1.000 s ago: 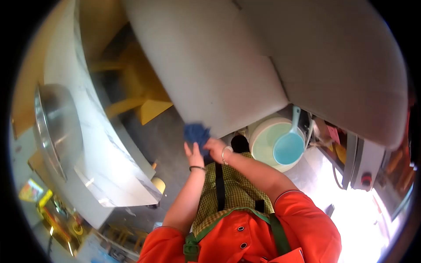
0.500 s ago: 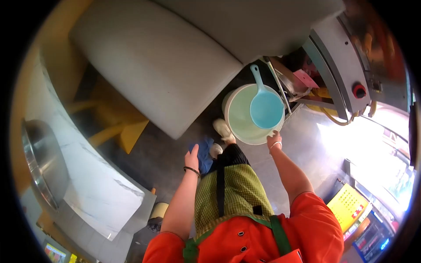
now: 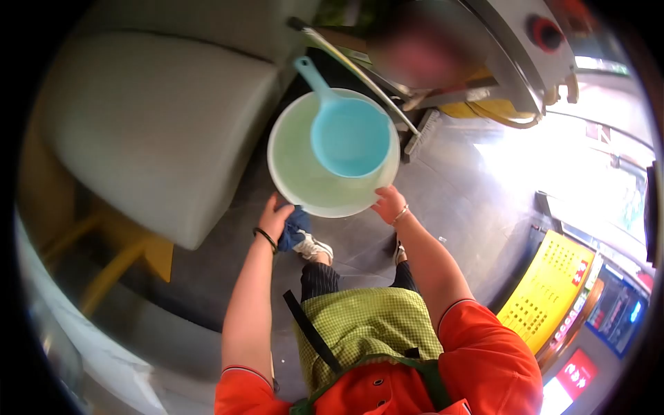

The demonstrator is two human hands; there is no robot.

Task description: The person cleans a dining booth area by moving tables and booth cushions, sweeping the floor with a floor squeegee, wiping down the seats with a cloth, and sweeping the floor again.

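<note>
A round white bucket (image 3: 277, 166) with a pale green inside is in front of my feet. Resting in its opening is a light blue water dipper (image 3: 350, 138), its handle over the far left rim. My right hand (image 3: 389, 203) grips the bucket's near right rim, fingers bent over the edge. At the near left rim, my left hand (image 3: 275, 216) holds a crumpled blue cloth (image 3: 296, 228); whether these fingers also grip the rim is partly hidden.
A grey padded seat (image 3: 159, 124) stands left of the bucket. Beyond it on the right lie a broom (image 3: 422, 135) with a pale handle and a grey machine (image 3: 515, 69) with a red knob. A yellow sign board (image 3: 546, 290) is at the right, and my shoe (image 3: 312, 245) is just below the cloth.
My left hand with the cloth has come up to the bucket's left side. The view has shifted, and my feet now stand apart behind the bucket. The right hand stays on the rim.
</note>
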